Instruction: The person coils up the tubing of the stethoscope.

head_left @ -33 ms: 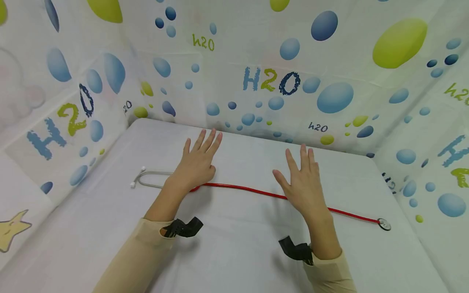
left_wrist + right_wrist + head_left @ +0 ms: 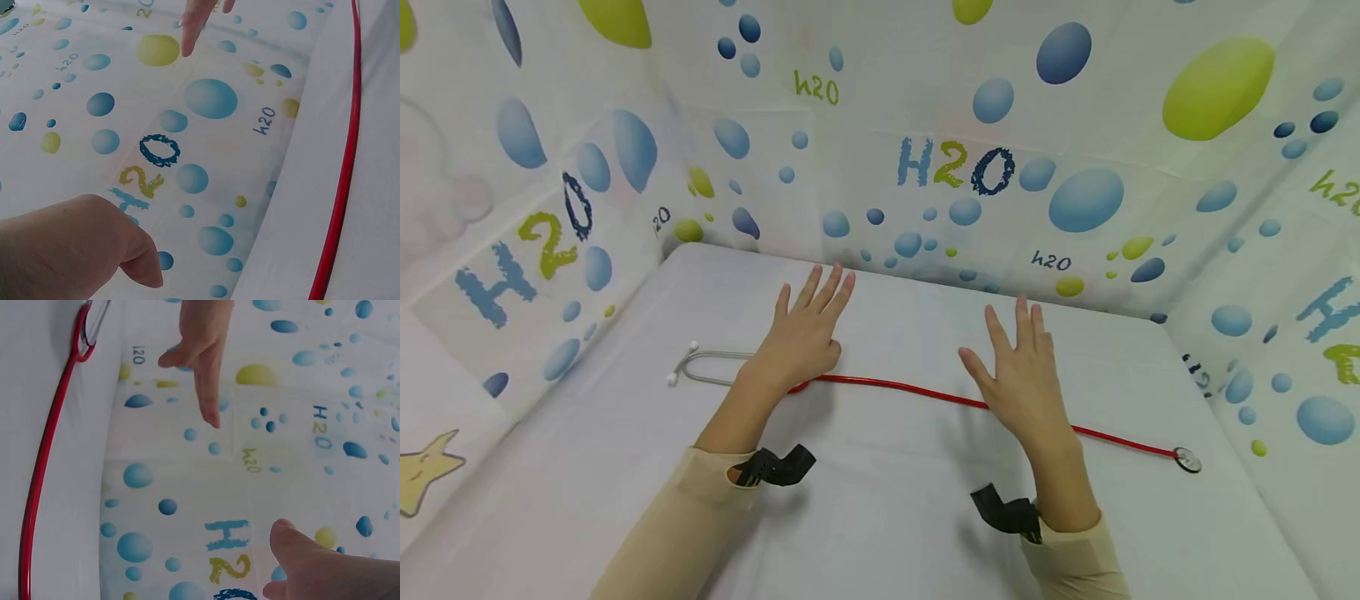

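A stethoscope with red tubing (image 2: 895,385) lies stretched across the white table. Its metal earpieces (image 2: 709,353) are at the left and its round chest piece (image 2: 1187,459) at the right. My left hand (image 2: 799,340) hovers over the tubing near the fork, fingers extended and spread, hiding part of it. Over the right half of the tubing hovers my right hand (image 2: 1021,379), its fingers also straight and apart. Neither hand holds anything. In the left wrist view the red tubing (image 2: 350,137) runs down the right side, apart from the hand.
The white table (image 2: 880,500) backs onto a hanging sheet (image 2: 865,100) printed with bubbles and H2O lettering, which also rises at both sides. Each wrist carries a black camera mount, one on the left (image 2: 782,465) and one on the right (image 2: 1006,510).
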{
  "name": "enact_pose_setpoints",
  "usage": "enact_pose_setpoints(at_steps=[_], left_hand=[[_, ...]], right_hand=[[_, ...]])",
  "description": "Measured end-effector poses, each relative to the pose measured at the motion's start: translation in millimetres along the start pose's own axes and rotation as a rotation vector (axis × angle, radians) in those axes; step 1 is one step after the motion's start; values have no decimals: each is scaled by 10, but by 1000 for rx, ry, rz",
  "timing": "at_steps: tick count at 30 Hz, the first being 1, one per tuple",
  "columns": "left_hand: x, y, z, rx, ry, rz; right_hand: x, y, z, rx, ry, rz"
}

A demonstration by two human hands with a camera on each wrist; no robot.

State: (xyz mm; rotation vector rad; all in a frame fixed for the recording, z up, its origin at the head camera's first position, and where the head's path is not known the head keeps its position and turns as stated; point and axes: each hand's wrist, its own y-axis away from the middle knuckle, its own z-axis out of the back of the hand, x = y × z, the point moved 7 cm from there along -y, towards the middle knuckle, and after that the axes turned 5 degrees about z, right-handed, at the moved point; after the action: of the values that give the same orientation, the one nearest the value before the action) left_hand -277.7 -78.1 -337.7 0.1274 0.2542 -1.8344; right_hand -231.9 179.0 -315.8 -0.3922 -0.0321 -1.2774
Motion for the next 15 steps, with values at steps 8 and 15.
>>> enact_pose_setpoints(at_steps=[8,15], left_hand=[[105,14,20,76,41,21],[617,227,-55,403,56,163]], right_hand=[[15,-45,54,43,-4,22],[-122,91,-236,303,-32,-8]])
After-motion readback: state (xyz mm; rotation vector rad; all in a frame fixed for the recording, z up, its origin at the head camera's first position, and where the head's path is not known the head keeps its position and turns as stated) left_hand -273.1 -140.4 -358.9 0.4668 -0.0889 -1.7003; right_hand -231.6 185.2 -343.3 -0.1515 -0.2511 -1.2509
